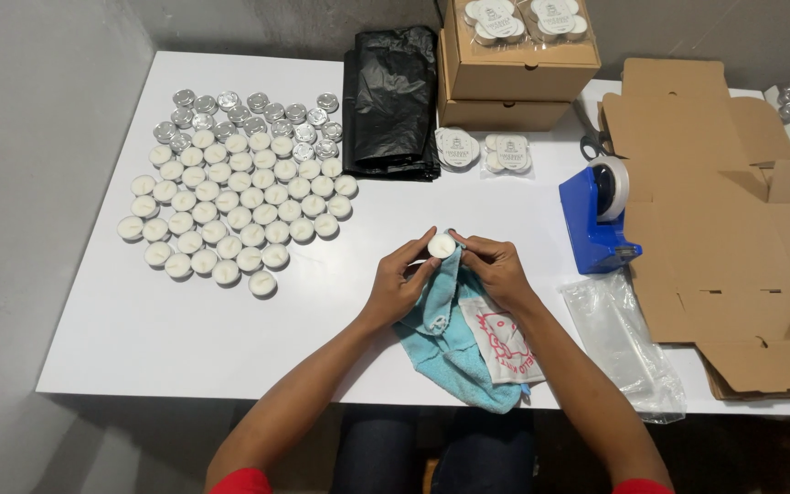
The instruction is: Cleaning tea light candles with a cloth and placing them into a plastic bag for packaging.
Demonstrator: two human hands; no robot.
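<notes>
Above the white surface, both forearms angle inward; left hand and right hand meet, fingers pinching one tealight candle against a blue cloth.

Blue tape dispenser beside flat cardboard; black bag (folded) near stacked boxes.

Bright, even overhead light fills the white tabletop, with only soft, faint shadows. The picture is sharp at its centre. Straight edges bow slightly near the tabletop's far corners.
</notes>
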